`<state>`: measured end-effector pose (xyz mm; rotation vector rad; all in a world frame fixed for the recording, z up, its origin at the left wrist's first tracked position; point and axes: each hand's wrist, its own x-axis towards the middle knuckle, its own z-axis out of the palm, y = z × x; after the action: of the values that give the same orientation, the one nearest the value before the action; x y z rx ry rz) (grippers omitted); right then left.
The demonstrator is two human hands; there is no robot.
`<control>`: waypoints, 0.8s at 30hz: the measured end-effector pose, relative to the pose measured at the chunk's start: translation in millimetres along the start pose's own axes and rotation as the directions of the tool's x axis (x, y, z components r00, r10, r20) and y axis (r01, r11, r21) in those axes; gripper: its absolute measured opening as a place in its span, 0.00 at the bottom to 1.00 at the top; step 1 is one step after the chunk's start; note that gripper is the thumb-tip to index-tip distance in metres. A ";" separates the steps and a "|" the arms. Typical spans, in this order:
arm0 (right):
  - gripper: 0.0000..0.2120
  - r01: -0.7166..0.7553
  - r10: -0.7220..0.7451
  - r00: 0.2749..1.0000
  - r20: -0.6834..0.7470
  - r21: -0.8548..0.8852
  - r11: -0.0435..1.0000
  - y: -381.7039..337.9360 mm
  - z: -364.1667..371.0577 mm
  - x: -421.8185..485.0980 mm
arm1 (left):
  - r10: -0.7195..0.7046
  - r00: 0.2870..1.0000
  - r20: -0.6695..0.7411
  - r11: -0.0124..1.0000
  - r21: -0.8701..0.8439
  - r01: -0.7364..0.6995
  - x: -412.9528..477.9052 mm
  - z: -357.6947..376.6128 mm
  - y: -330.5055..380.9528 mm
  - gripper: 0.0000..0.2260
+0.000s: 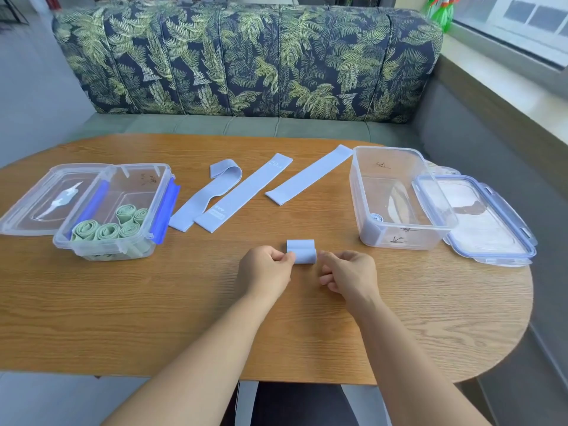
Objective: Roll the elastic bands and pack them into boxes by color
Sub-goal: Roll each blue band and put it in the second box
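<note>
A nearly rolled light-blue band (302, 253) lies on the wooden table (153, 318) in front of me. My left hand (266, 270) pinches its left end. My right hand (349, 275) sits at its right end with curled fingers; whether it touches the roll is unclear. Three flat blue bands (212, 196) (246, 193) (310, 175) lie side by side behind it. The left clear box (112, 210) holds several green rolls (106, 230). The right clear box (396, 196) holds one blue roll (376, 218) in its near left corner.
A clear lid (40, 198) lies left of the green box, another lid (488, 216) right of the blue box. A leaf-patterned bench back (246, 56) stands beyond the table, with a window ledge at the right.
</note>
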<state>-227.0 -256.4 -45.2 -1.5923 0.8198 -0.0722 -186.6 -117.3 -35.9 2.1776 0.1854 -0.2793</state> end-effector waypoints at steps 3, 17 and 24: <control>0.08 0.010 -0.010 1.000 0.012 -0.039 0.999 3.3 1.7 2.1 | -0.003 1.000 0.000 1.000 0.012 0.003 4.1 -0.7 2.1 0.12; 0.10 0.038 -0.047 0.998 -0.045 -0.183 0.982 -7.4 17.2 14.8 | 0.068 0.997 -0.034 0.989 0.132 -0.063 26.1 -0.8 4.0 0.17; 0.12 0.021 -0.028 0.999 -0.036 -0.190 0.982 -13.8 18.2 19.3 | 0.404 0.882 0.243 0.853 0.247 -0.459 33.8 -9.0 14.0 0.14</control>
<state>-197.4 -251.9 -44.6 -1.7857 0.8573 -0.0436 -149.5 -117.1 -28.9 2.4007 -0.4837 -0.2572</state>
